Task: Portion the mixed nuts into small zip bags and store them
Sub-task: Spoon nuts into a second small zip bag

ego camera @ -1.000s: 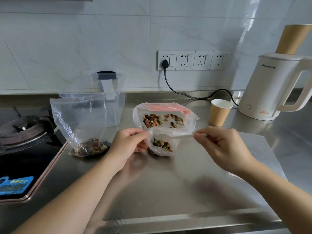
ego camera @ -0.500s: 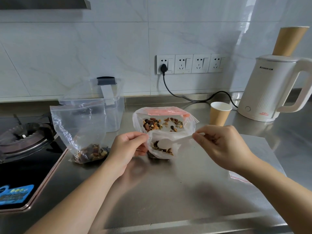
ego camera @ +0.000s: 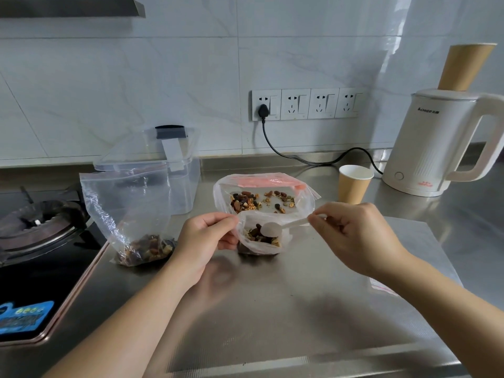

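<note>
Left hand pinching with thumb and curled fingers, right hand curled in a pinch, knuckles up, both forearms reaching forward, hands apart

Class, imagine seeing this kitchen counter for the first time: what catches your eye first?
At centre, the left hand holds open a small zip bag while the right hand dips a white spoon into it. Just behind lies the big bag of mixed nuts; a white kettle stands far right.

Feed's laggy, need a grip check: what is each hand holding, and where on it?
Left hand pinches the small zip bag at its mouth's left rim. Right hand pinches the white plastic spoon by its handle end, bowl inside the bag.
</note>
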